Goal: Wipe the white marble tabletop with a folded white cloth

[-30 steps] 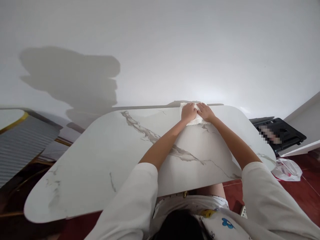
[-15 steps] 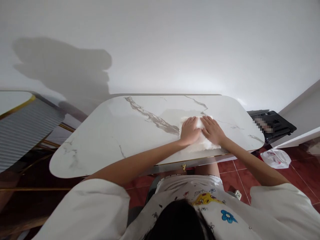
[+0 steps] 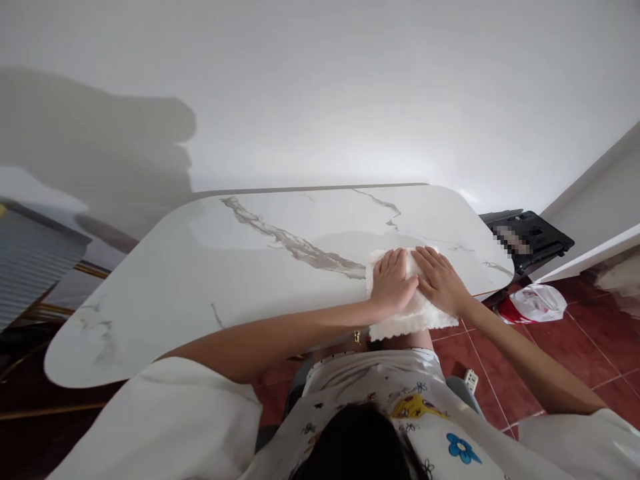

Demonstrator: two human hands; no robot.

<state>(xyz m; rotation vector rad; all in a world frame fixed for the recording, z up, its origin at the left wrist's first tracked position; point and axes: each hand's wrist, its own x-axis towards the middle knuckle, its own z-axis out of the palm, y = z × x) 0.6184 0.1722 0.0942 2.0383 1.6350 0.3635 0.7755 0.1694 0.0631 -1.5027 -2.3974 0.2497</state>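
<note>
A white cloth (image 3: 407,321) lies under both my hands at the front right of the marble-patterned tabletop (image 3: 165,287). My left hand (image 3: 394,283) presses on the cloth's left half, fingers stretched forward and thumb pointing right. Beside it, my right hand (image 3: 441,280) lies flat on the right half, the two thumbs close together. The cloth's near part hangs past the front edge of the table, over my lap. My palms hide the middle of the cloth.
Behind the table stands a white wall (image 3: 320,93). A black case (image 3: 537,237) is off the right end, with a plastic bag (image 3: 540,303) on the red tiled floor (image 3: 595,333). A ribbed grey cabinet (image 3: 35,260) stands at left; a power strip (image 3: 471,381) is near my seat.
Both hands have drawn the cloth toward me, and its near side now overhangs the table's front edge. The view has shifted slightly to the right.
</note>
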